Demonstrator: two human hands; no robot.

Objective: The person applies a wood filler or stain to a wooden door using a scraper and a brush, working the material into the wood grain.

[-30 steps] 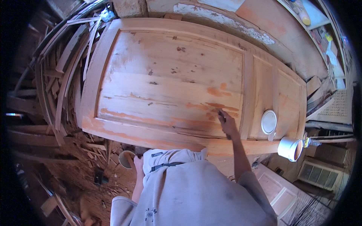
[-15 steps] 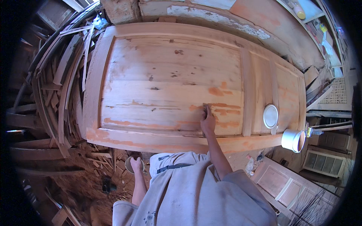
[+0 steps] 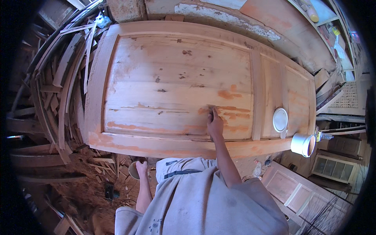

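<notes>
Right hand point(image 3: 215, 124) is further left over the door point(image 3: 172, 74), fingers curled, hold unclear; left hand point(image 3: 142, 169) grips container point(image 3: 133, 170).

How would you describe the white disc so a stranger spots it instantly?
Find the large panelled wooden door across the picture's middle. Toward its right end, above and left of the white tub, lies the white disc: flat, unlike the deep tub.
</notes>
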